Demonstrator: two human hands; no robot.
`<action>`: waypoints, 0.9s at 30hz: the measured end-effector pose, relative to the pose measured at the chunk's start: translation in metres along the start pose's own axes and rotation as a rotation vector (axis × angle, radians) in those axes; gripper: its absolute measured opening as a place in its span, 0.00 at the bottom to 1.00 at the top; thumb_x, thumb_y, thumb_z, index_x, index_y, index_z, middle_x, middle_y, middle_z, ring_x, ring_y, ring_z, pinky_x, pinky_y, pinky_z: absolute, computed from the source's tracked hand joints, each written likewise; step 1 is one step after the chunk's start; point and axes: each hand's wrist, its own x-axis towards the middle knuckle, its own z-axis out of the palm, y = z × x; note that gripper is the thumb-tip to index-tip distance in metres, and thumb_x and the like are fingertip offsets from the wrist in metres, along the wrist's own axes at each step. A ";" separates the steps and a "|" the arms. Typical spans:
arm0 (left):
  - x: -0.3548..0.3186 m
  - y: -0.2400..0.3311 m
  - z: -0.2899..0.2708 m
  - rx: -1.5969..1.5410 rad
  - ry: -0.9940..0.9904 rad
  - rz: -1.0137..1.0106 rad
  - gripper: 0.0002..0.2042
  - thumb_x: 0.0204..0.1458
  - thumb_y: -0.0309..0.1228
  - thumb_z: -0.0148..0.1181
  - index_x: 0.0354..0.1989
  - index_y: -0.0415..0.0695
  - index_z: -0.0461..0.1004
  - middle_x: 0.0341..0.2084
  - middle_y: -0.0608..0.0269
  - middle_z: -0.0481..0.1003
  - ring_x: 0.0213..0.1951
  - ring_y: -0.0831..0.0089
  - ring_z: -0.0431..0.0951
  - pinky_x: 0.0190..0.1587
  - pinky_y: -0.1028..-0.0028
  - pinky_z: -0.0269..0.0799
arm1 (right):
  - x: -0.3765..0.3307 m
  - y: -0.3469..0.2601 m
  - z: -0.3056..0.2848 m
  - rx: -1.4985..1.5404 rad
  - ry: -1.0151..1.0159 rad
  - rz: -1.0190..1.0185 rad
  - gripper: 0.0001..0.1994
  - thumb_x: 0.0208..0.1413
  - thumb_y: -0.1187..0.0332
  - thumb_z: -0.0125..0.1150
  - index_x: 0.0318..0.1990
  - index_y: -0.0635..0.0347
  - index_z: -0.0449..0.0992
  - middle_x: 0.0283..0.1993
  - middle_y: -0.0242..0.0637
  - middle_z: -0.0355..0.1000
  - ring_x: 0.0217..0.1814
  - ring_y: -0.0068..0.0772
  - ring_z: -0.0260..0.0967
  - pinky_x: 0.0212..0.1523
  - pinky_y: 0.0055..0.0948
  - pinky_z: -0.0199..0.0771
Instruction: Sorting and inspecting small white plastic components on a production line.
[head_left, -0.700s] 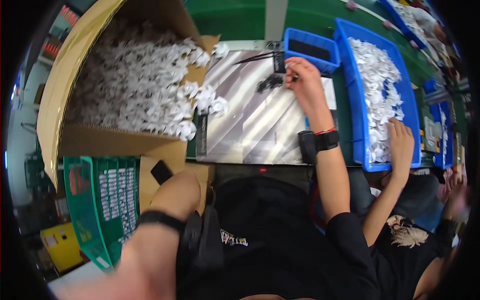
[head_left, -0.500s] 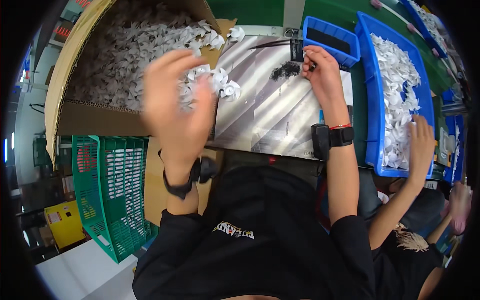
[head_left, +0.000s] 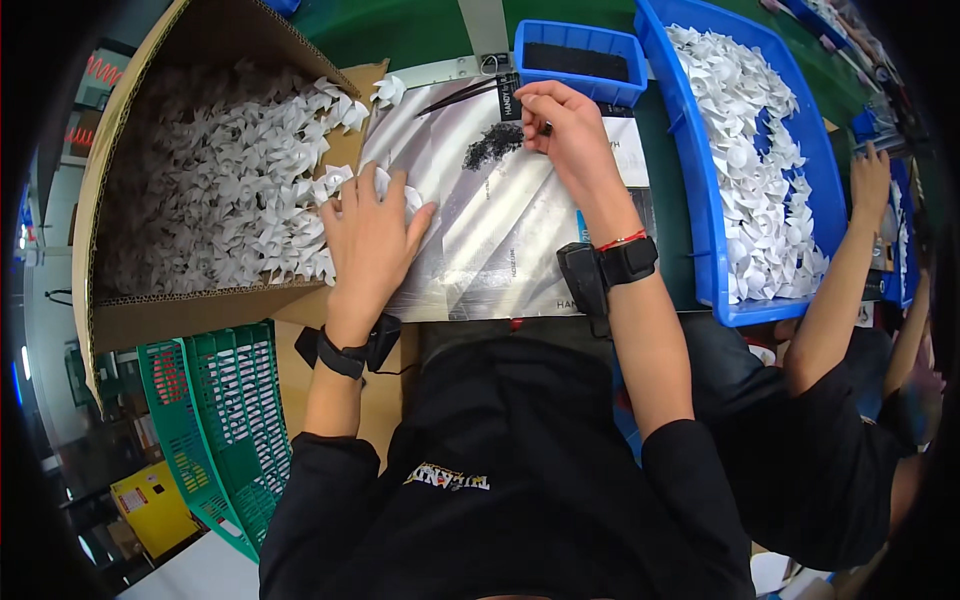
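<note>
My left hand (head_left: 370, 230) lies low at the mouth of a cardboard box (head_left: 180, 315), fingers spread and touching a few white pinwheel-shaped pieces (head_left: 336, 182) at its edge. Many more such pieces fill the box. My right hand (head_left: 572, 135) is above the glossy grey board (head_left: 520, 240), its thumb and fingertips pinched together; whatever they hold is hidden. Just left of that hand is a loose heap of small black parts (head_left: 492, 147). Dark tweezers (head_left: 462, 96) lie farther back on the board.
A small blue bin (head_left: 583, 34) of black parts stands beyond my right hand. To the right is a large blue tray (head_left: 705, 235) of white pieces, with a co-worker's arm (head_left: 850, 250) reaching past it. Green crates (head_left: 215, 430) stand below the box.
My left hand has come down, its fingers spreading over the white pieces. My right hand stays pinched. The view has shifted, and the co-worker's hand has moved away from the large tray.
</note>
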 end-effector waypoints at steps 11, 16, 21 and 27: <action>-0.005 0.006 0.009 -0.220 0.137 0.095 0.22 0.46 0.44 0.63 0.47 0.43 0.73 0.48 0.55 0.69 0.49 0.57 0.67 0.51 0.60 0.60 | -0.008 0.001 0.002 -1.202 -0.243 -0.422 0.06 0.46 0.74 0.59 0.31 0.66 0.76 0.25 0.40 0.70 0.25 0.32 0.69 0.31 0.30 0.69; -0.005 -0.001 0.015 -0.324 0.132 0.086 0.20 0.43 0.44 0.65 0.41 0.42 0.75 0.44 0.56 0.70 0.45 0.58 0.68 0.49 0.61 0.63 | -0.009 0.006 0.005 -1.322 -0.298 -0.462 0.05 0.45 0.74 0.59 0.30 0.66 0.75 0.26 0.43 0.71 0.27 0.40 0.70 0.32 0.33 0.70; -0.001 -0.002 0.016 -0.378 0.156 0.103 0.17 0.40 0.41 0.67 0.35 0.42 0.75 0.41 0.59 0.72 0.43 0.59 0.70 0.43 0.64 0.68 | -0.011 0.002 0.014 -1.474 -0.308 -0.479 0.03 0.45 0.75 0.58 0.28 0.66 0.73 0.26 0.44 0.71 0.29 0.44 0.71 0.32 0.35 0.70; 0.003 -0.005 0.008 -0.583 0.286 -0.006 0.14 0.39 0.37 0.67 0.30 0.42 0.73 0.34 0.59 0.73 0.39 0.59 0.70 0.40 0.65 0.69 | -0.014 0.001 0.014 -1.406 -0.286 -0.382 0.04 0.45 0.75 0.58 0.28 0.66 0.73 0.25 0.42 0.71 0.27 0.38 0.70 0.31 0.32 0.68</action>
